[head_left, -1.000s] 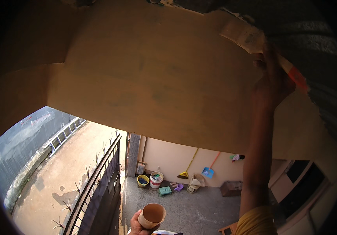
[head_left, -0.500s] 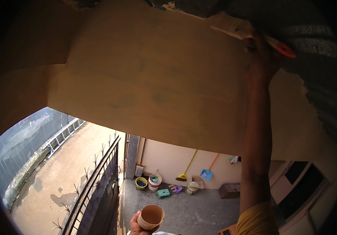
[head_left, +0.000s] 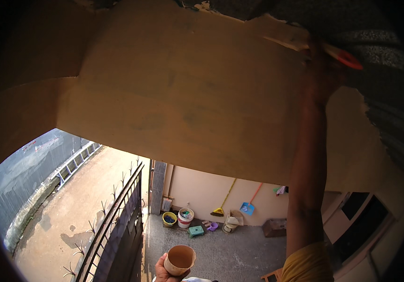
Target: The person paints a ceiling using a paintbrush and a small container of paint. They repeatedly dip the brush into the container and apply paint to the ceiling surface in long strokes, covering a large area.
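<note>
My right arm reaches up high, and my right hand [head_left: 323, 68] is closed round a paintbrush [head_left: 284, 36] with a red-ended handle. The bristle end points left, against the upper edge of a brown painted wall surface [head_left: 178, 94], close under the dark corrugated roofing [head_left: 376, 44]. Low in the view, my left hand [head_left: 165, 271] grips a tan paint cup [head_left: 180, 260] from its left side. The cup is upright with its mouth facing me, and its inside looks brownish. Shadow blurs the fingers on the brush.
Far below lies a grey floor [head_left: 253, 254] with buckets [head_left: 185, 217], a green stool [head_left: 196, 231], a yellow broom [head_left: 218, 211] and a blue dustpan [head_left: 247, 208]. A spiked metal gate [head_left: 112, 221] stands left. Beyond it a ladder [head_left: 77, 162] lies along a grey wall.
My right hand and the paintbrush have shifted slightly right and a little down along the upper edge. The left hand with the cup has barely moved.
</note>
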Demonstrator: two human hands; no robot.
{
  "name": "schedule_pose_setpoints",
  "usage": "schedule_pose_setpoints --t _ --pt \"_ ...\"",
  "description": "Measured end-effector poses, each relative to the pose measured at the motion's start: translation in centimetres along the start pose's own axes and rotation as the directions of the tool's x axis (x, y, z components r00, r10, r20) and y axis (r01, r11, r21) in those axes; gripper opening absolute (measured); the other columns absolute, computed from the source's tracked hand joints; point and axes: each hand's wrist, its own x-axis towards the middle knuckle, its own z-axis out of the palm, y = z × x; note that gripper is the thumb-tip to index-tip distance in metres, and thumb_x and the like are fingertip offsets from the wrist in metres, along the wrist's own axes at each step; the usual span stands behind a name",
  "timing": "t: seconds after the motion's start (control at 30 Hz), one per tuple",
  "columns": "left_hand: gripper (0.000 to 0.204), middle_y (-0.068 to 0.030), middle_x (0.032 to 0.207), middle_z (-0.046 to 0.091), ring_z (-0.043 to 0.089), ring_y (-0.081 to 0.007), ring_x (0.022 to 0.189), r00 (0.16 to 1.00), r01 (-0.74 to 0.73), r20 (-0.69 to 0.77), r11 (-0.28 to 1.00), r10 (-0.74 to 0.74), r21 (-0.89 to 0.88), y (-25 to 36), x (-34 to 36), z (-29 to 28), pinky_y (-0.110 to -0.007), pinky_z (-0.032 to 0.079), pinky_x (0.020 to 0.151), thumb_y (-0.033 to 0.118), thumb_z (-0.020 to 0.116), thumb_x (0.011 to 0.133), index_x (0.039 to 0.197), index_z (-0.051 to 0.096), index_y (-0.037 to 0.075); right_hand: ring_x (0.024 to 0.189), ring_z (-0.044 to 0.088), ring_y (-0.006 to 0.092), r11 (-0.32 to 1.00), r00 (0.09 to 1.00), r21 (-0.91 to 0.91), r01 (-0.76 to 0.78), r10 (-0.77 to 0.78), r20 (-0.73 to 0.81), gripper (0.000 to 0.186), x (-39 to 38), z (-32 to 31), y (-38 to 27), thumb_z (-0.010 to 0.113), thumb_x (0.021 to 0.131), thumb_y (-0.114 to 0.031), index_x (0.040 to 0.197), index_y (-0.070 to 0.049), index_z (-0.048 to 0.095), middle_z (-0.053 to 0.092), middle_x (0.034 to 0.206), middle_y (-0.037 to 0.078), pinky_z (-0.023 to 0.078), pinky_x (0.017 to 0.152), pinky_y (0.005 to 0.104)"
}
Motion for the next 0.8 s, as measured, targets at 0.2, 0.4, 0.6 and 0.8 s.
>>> schedule_pose_setpoints --t 0.2,0.4,0.6,0.8 --pt "0.046 -0.0068 0.122 0.067 0.064 -0.0302 0.113 0.991 -0.136 0.040 0.975 0.131 0.175 -0.6 -1.2 1.4 -0.053 0.054 0.089 0.048 0.049 0.095 0.128 0.062 0.019 0.071 0.070 0.0115 0.947 0.976 -0.252 0.198 -0.215 -0.040 0.022 0.1 -1.7 0.8 0.078 0.088 -0.015 0.099 0.003 0.076 0.076 0.083 0.007 0.054 0.061 0.0280" --pt "0.043 -0.0064 0.119 0.068 0.065 -0.0296 0.110 0.982 -0.188 0.020 0.969 0.187 0.162 -0.9 -1.1 1.0 -0.052 0.055 0.088 0.047 0.048 0.099 0.128 0.061 0.019 0.076 0.071 0.0145 0.966 0.986 -0.255 0.033 -0.073 -0.150 0.020 -0.9 -3.2 -0.8 0.076 0.091 -0.013 0.103 0.003 0.075 0.076 0.088 0.008 0.056 0.066 0.0291" --pt "0.042 -0.0065 0.119 0.068 0.065 -0.0303 0.111 0.993 -0.120 0.010 0.990 0.120 0.072 -0.5 -2.0 2.6 -0.052 0.055 0.087 0.046 0.051 0.098 0.128 0.061 0.018 0.091 0.071 0.0185 0.959 0.967 -0.184 0.214 -0.234 -0.097 0.024 -4.0 -6.3 -3.4 0.075 0.091 -0.013 0.112 -0.002 0.073 0.075 0.106 0.008 0.058 0.078 0.0312" --pt "0.041 -0.0066 0.118 0.068 0.065 -0.0305 0.111 0.987 -0.160 0.009 0.978 0.161 0.136 -0.8 -1.8 2.2 -0.052 0.056 0.086 0.046 0.052 0.098 0.127 0.061 0.018 0.097 0.068 0.0269 0.623 0.742 -0.403 0.670 -0.577 0.340 0.034 -6.5 -5.8 -4.7 0.073 0.080 -0.006 0.113 -0.013 0.072 0.070 0.111 0.006 0.058 0.080 0.0341"
